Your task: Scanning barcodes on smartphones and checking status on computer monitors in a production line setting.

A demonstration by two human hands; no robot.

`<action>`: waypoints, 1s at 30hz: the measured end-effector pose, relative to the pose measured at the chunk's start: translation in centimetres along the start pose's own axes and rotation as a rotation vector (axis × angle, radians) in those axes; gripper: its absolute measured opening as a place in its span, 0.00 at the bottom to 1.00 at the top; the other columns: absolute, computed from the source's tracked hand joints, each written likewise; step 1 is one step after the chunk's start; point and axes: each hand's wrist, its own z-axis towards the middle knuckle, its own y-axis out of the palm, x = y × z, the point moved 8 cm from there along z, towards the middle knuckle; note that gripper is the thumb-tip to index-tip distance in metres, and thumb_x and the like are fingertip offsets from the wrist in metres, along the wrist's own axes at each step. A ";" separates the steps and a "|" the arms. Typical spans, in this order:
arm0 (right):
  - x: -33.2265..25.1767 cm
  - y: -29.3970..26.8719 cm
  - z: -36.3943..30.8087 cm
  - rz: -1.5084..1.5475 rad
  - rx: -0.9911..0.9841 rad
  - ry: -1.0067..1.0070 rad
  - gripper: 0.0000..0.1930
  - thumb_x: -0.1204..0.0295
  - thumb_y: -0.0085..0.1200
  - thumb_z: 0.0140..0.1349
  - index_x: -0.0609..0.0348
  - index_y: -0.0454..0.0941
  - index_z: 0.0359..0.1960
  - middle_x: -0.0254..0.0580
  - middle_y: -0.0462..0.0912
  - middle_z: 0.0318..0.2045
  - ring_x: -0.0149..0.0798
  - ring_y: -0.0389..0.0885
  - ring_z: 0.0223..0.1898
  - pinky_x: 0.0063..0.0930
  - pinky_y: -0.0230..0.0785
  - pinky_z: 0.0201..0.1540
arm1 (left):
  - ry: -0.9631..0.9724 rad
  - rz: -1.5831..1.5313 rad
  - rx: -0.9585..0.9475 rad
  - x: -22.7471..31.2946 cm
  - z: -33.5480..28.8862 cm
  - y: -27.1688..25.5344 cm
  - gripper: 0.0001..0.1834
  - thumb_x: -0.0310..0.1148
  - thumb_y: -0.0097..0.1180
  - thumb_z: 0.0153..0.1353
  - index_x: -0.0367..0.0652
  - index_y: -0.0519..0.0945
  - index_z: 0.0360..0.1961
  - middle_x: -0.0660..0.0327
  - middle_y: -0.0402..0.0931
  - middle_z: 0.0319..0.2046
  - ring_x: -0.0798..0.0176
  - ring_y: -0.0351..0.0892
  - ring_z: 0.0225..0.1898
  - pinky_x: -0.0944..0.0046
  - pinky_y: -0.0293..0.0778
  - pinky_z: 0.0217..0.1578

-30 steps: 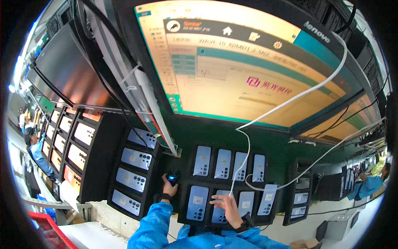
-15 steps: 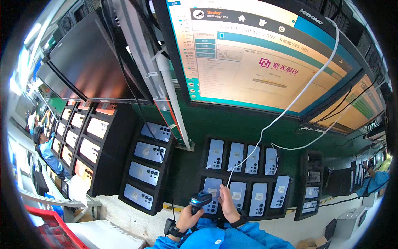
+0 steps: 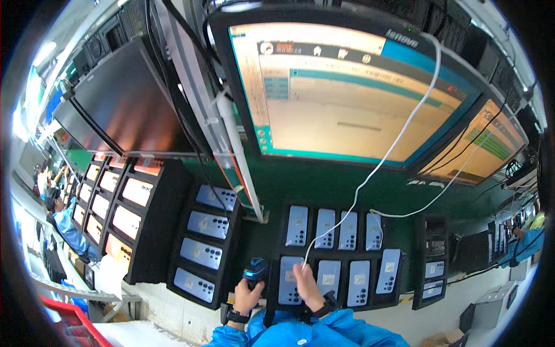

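Note:
My left hand grips a dark handheld scanner with a blue tip, held just left of a black rack of pale blue phones lying back side up. My right hand rests its fingers on the lower left phone of that rack, where a white cable comes down from the monitor. Both wrists wear dark straps over blue sleeves.
A large lit monitor hangs above, a second screen to its right. More phone racks stand to the left, far left and right. A person in blue works at far left, another at far right.
The view has tilted and shifted. My left hand has moved the scanner from the rack's middle to its left side. The right hand stays on the lower phones. The monitor's window has changed.

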 end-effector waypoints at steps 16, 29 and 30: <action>-1.3 -3.2 -0.9 0.580 -0.012 -0.131 0.19 0.57 0.36 0.74 0.57 0.73 0.34 0.34 0.75 0.31 0.28 0.72 0.35 0.23 0.64 0.41 | 0.476 -0.125 -0.289 7.3 -1.2 5.8 0.16 0.32 0.66 0.54 0.36 0.80 0.43 0.53 0.82 0.35 0.62 0.82 0.36 0.66 0.75 0.39; -10.6 -2.6 -2.5 -0.213 -0.215 -0.243 0.07 0.72 0.62 0.58 0.62 0.83 0.36 0.42 0.85 0.32 0.30 0.82 0.31 0.22 0.73 0.34 | 0.505 -0.156 -0.321 8.1 -2.5 5.0 0.14 0.32 0.66 0.54 0.41 0.81 0.42 0.54 0.82 0.32 0.52 0.84 0.34 0.62 0.77 0.35; -11.3 -2.5 -2.8 -0.347 -0.251 -0.285 0.07 0.72 0.62 0.57 0.61 0.84 0.35 0.44 0.85 0.32 0.33 0.83 0.30 0.23 0.73 0.33 | 0.457 -0.102 -0.366 8.0 -2.6 5.3 0.15 0.30 0.66 0.54 0.38 0.81 0.42 0.53 0.83 0.35 0.56 0.84 0.36 0.63 0.76 0.38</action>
